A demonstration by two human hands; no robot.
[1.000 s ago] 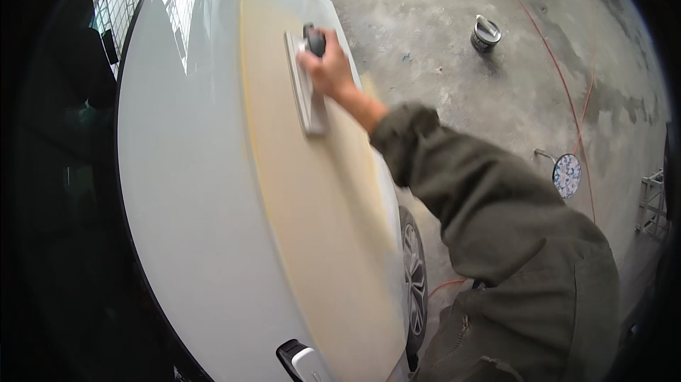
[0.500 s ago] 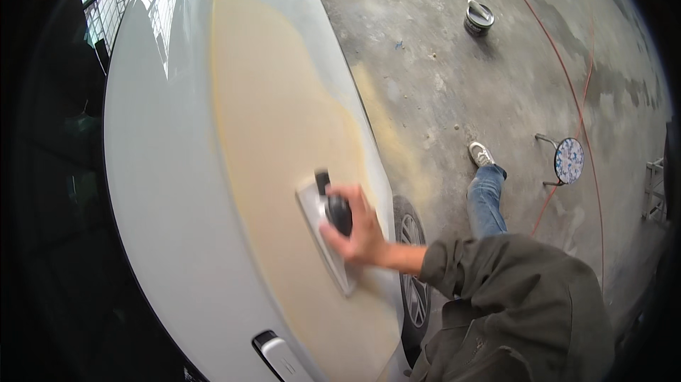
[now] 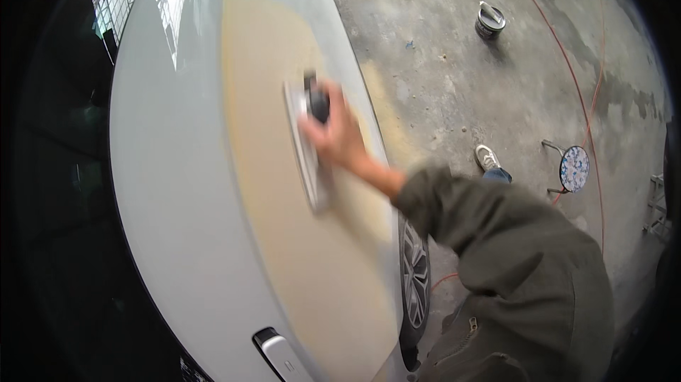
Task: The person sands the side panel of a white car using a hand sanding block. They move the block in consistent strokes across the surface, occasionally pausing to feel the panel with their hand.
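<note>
My right hand (image 3: 333,126) is closed round the black knob of a long, pale sanding block (image 3: 306,169). The block lies lengthwise on a smooth beige filler patch (image 3: 273,48) that covers much of a white car panel (image 3: 170,190). Motion blurs both hand and block, and the underside of the block is hidden. My sleeved forearm reaches in from the lower right, across the panel's edge. My left hand is out of view.
A door handle (image 3: 280,353) juts from the panel at the bottom, and a wheel (image 3: 415,275) shows beside it. On the concrete floor are a can (image 3: 490,24), a round stool (image 3: 574,169) and a red hose (image 3: 565,56). My shoe (image 3: 486,157) is nearby.
My right hand has slid the sanding block up the panel, toward the top of the filler patch, and slightly left. The block now lies closer to upright in the picture.
</note>
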